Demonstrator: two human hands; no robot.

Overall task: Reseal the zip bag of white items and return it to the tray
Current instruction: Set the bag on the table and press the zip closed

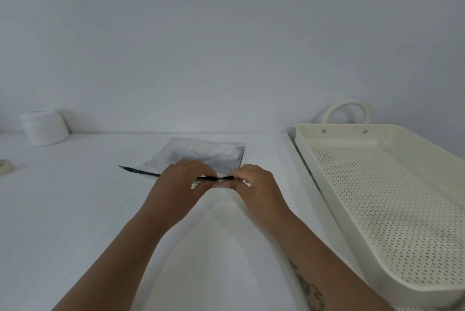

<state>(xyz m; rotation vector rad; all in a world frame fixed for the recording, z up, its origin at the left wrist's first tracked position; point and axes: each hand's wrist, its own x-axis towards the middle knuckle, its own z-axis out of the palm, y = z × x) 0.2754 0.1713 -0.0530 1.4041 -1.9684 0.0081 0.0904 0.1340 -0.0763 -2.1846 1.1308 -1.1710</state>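
Lying on the white table (75, 210), near its far edge and roughly centre: one zip bag (206, 153), clear plastic, bulging with crumpled white contents. Dark zip strip (141, 172) runs along the near edge of the bag, from its left corner toward the right, where the hands cover it.

Left hand (178, 185): back of hand up, fingers curled down and closed on the zip strip, thumb underneath, pinching it.

Right hand (256, 185): just beside the left hand, fingertips nearly touching it, fingers likewise bent and pinched shut on the same strip near the bag's right end. A short piece of the dark strip shows between the two hands. Right forearm bears a dark tattoo (307, 288).

Tray (314, 159): cream-coloured, perforated floor, raised rim, rounded handle (346, 109) standing up at its far end, two small rivets below the handle. Sits to the right of the bag, apart from it, at the table's right side; nothing seen inside the visible part. Bag is outside the tray.

Roll of white material (45, 127): far left corner of the table, against the wall (226, 34).

Small pale object (6, 166): left edge of view, partly cut off; cannot tell what it is.
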